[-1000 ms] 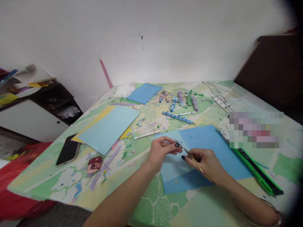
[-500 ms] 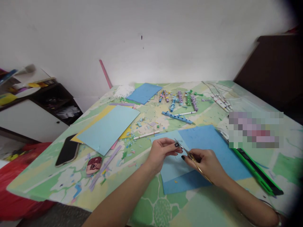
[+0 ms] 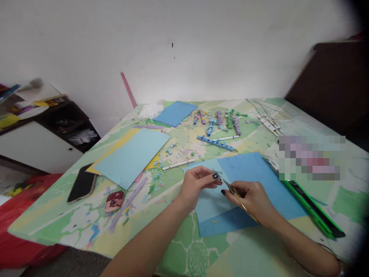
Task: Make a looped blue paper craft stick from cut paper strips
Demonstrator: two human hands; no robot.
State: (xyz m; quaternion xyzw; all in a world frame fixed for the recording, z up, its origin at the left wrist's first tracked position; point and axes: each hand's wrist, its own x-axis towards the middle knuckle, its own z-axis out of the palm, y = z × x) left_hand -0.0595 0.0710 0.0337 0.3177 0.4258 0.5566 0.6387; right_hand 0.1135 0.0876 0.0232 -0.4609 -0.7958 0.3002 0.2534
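Note:
My right hand (image 3: 248, 198) is closed around gold-handled scissors (image 3: 238, 197), whose narrow blades point up and left. At the blade tips, my left hand (image 3: 200, 181) pinches what looks like a small piece of blue paper (image 3: 219, 172), mostly hidden by the fingers. Both hands are above a light blue sheet (image 3: 211, 207), which lies over a larger, darker blue sheet (image 3: 253, 173). Just beyond the left hand lies a white marker (image 3: 178, 165). Right of the sheets rests a green and black utility knife (image 3: 313, 209).
Light blue and yellow sheets (image 3: 132, 154), a phone (image 3: 82, 184), a dark red case (image 3: 114, 201) and purple strips (image 3: 129, 204) lie left. Behind are paper scraps, a dotted blue paper tube (image 3: 216, 143), small decorated rolls (image 3: 219, 117), blue paper (image 3: 176, 113) and several markers (image 3: 269, 126).
Both hands stay almost in place, with the scissor tips still at the left fingertips. A bit more of the small blue piece shows there now.

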